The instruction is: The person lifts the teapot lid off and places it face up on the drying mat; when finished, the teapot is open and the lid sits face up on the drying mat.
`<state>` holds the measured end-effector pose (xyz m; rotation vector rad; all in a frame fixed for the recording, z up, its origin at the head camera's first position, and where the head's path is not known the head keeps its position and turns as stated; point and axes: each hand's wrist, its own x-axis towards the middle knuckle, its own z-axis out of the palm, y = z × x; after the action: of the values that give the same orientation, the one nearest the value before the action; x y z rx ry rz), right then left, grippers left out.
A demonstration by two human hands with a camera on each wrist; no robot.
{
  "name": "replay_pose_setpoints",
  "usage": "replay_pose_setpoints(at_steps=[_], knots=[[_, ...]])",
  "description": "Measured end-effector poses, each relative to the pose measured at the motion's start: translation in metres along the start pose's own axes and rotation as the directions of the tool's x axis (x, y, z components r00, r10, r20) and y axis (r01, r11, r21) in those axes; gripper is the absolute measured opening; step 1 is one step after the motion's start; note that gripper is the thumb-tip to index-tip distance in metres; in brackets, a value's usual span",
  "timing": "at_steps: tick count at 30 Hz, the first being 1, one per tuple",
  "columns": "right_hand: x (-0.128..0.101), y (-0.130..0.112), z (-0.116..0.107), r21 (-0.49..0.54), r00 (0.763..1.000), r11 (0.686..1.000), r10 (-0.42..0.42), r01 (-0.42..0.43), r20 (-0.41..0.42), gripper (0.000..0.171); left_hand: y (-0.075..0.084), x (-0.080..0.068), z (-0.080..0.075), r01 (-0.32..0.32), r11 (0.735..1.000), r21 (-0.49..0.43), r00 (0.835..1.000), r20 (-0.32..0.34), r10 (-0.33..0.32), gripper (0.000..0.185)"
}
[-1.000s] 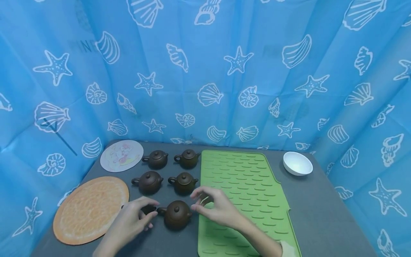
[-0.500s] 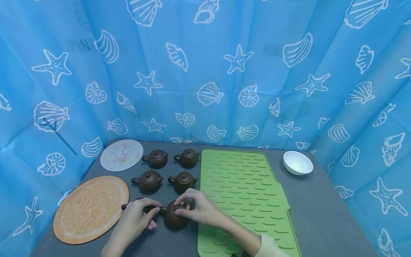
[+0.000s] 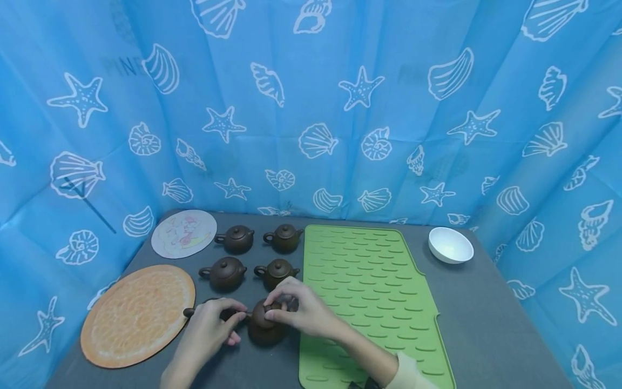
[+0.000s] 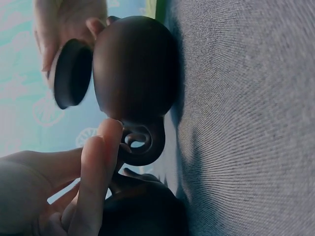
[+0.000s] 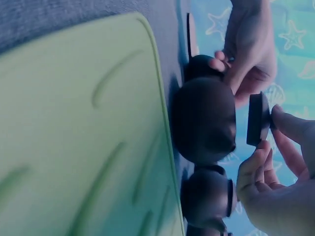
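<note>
A dark brown clay teapot (image 3: 264,337) stands on the grey cloth in front. My left hand (image 3: 206,327) pinches its loop handle (image 4: 147,152) between thumb and fingertips. The teapot's lid (image 5: 257,120) is lifted off and hangs just above the opening; my right hand (image 3: 303,310) holds it by the knob, thumb on one side and fingers on the other. In the left wrist view the lid's dark underside shows beside the pot's rim. Another teapot (image 4: 142,211) lies mostly hidden under my left hand in the head view.
Behind are several more lidded brown teapots (image 3: 225,274) in two rows. An orange round mat (image 3: 141,319) and a pale printed disc (image 3: 184,235) lie at left. A green ridged mat (image 3: 364,302) covers the middle right, with a white bowl (image 3: 451,246) beyond it.
My right hand has moved left from beside the spout to the teapot's top, taken the lid by its knob and raised it. My left hand has shifted slightly right at the handle.
</note>
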<state>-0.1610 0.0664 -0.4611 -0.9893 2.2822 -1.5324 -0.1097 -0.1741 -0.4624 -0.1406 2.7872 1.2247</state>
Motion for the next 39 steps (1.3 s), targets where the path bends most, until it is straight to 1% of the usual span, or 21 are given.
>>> replay_pose_setpoints(at_steps=[3, 5, 9, 12, 14, 17, 20, 25, 28, 30, 34, 39], knots=[[-0.002, 0.000, -0.007, 0.027, 0.999, 0.999, -0.045, 0.046, -0.020, 0.017, 0.001, -0.001, 0.001, -0.002, 1.000, 0.002, 1.000, -0.004, 0.002, 0.011], [-0.003, 0.001, -0.014, 0.054, 0.998, 0.997, -0.051, 0.053, -0.030, 0.017, 0.001, -0.002, 0.001, 0.006, 1.000, 0.002, 1.000, -0.005, -0.006, 0.011], [-0.008, 0.003, -0.031, 0.096, 0.999, 0.995, -0.004, 0.009, -0.053, 0.017, 0.001, -0.002, 0.001, -0.002, 1.000, 0.001, 1.000, -0.008, 0.002, 0.011], [-0.012, 0.005, -0.044, 0.098, 0.998, 0.995, 0.026, -0.020, -0.054, 0.020, 0.000, -0.003, 0.001, -0.016, 1.000, 0.004, 1.000, -0.013, 0.016, 0.011], [-0.015, 0.007, -0.052, 0.092, 0.998, 0.995, 0.037, -0.033, -0.043, 0.025, 0.000, -0.003, 0.000, -0.018, 1.000, 0.005, 1.000, -0.014, 0.018, 0.011], [-0.021, 0.010, -0.061, 0.101, 0.998, 0.993, 0.064, -0.063, -0.003, 0.037, 0.000, -0.003, 0.001, -0.017, 1.000, 0.010, 1.000, -0.012, 0.017, 0.011], [-0.027, 0.013, -0.068, 0.138, 0.995, 0.986, 0.085, -0.091, 0.047, 0.048, 0.001, -0.003, 0.001, -0.015, 1.000, 0.019, 1.000, -0.011, 0.015, 0.011], [-0.035, 0.018, -0.075, 0.212, 0.989, 0.970, 0.097, -0.119, 0.108, 0.048, 0.002, -0.003, 0.001, -0.011, 0.999, 0.036, 1.000, -0.013, 0.011, 0.010], [-0.038, 0.021, -0.077, 0.245, 0.985, 0.959, 0.115, -0.143, 0.125, 0.048, 0.003, -0.004, 0.001, -0.005, 0.999, 0.039, 1.000, -0.011, 0.005, 0.010], [-0.040, 0.023, -0.078, 0.255, 0.982, 0.952, 0.138, -0.167, 0.128, 0.052, 0.003, -0.004, 0.001, 0.001, 0.999, 0.039, 1.000, -0.009, -0.001, 0.010], [-0.042, 0.029, -0.078, 0.225, 0.980, 0.957, 0.162, -0.184, 0.111, 0.061, 0.003, -0.003, 0.001, -0.001, 0.999, 0.038, 1.000, -0.007, 0.001, 0.010], [-0.044, 0.037, -0.080, 0.177, 0.976, 0.961, 0.197, -0.210, 0.090, 0.061, 0.003, -0.003, 0.001, 0.002, 0.999, 0.038, 1.000, -0.004, -0.002, 0.011]])
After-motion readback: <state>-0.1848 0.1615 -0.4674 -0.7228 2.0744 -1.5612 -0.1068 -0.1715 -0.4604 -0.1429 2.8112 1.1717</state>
